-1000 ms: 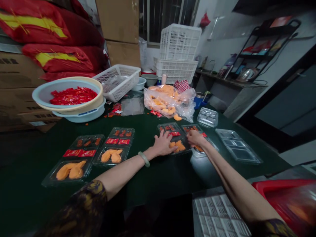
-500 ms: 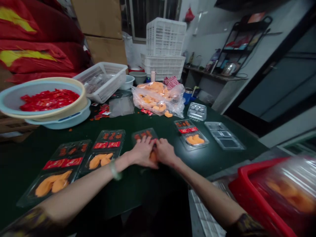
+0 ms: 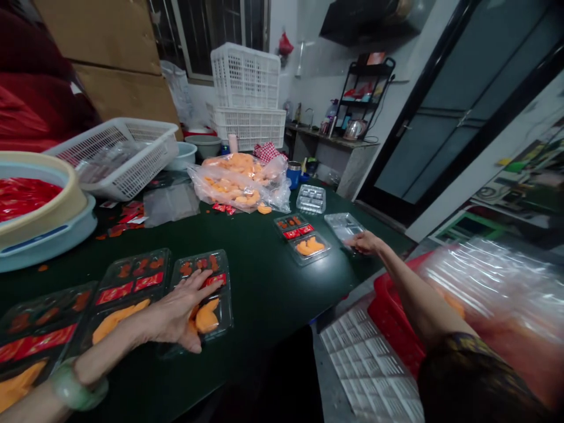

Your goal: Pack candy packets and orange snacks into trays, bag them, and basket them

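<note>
Vs prev frame: hands no longer together on one tray, now well apart, L low-left, R out at far side of desk; view swung right, more red crate in shot. L grip (image 3: pixel 176 311) released, fingers spread, palm down over transparent tray (image 3: pixel 223 314), touching it, w/ orange pieces (image 3: pixel 207 317) under fingertips and red sachets (image 3: pixel 215 280) in top slots. Same kind of filled tray (image 3: pixel 127 282) just left of it, another (image 3: pixel 39 335) cut by frame edge. R grip (image 3: pixel 365 242) w/ fingers stretched out to near corner of unfilled tray (image 3: pixel 344 228), touching or nearly so; pinch on rim or not, can't tell. Part-filled tray (image 3: pixel 304 247) just beside it. Wide stretch of dark green desk (image 3: pixel 264 294) between both hands. Near desk edge on R side: red crate (image 3: pixel 392 317) w/ plastic bag (image 3: pixel 484 282) on top, printed sheet (image 3: pixel 365 370) below. Far end of desk: big bag of orange pieces (image 3: pixel 233 182), spare tray (image 3: pixel 311 198), blue flask (image 3: pixel 294 174). L side: bowl of red sachets (image 3: pixel 26 200), white basket (image 3: pixel 118 158). Behind: stacked white crates (image 3: pixel 244 94), wall shelf (image 3: pixel 365 100), dark door (image 3: pixel 440 106).
</note>
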`<state>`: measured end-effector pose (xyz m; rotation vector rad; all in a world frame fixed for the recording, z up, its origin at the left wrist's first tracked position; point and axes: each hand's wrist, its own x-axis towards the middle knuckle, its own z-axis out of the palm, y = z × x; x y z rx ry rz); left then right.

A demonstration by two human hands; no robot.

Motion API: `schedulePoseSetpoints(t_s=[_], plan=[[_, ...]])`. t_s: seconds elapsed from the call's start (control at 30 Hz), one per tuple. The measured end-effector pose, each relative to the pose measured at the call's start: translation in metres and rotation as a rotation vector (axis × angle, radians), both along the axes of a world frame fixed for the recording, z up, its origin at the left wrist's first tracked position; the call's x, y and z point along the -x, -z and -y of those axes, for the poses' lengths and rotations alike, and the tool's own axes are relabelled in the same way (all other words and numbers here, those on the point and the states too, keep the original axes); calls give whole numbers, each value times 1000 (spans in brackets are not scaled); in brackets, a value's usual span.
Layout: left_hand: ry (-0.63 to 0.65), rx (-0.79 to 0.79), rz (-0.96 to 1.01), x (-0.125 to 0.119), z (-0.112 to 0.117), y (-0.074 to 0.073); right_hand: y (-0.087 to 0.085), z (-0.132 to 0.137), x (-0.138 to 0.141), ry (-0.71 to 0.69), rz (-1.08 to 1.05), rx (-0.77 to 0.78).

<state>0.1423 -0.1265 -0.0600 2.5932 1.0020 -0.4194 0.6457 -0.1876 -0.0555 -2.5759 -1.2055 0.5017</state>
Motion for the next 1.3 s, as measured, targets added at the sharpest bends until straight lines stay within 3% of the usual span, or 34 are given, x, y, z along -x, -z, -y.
schedulePoseSetpoints(t_s=[0.13,0.27,0.73,1.3], plan=[[31,-24,119,15,-11,25,21,-2,-14,5,-152,104],[40,-44,119,23,-17,36,22,-8,-22,-3,-240,141],[75,-43,188,26,-19,37,22,-25,-27,56,-295,238],[7,-73,229,22,-14,40,21,-27,-31,42,-272,283]])
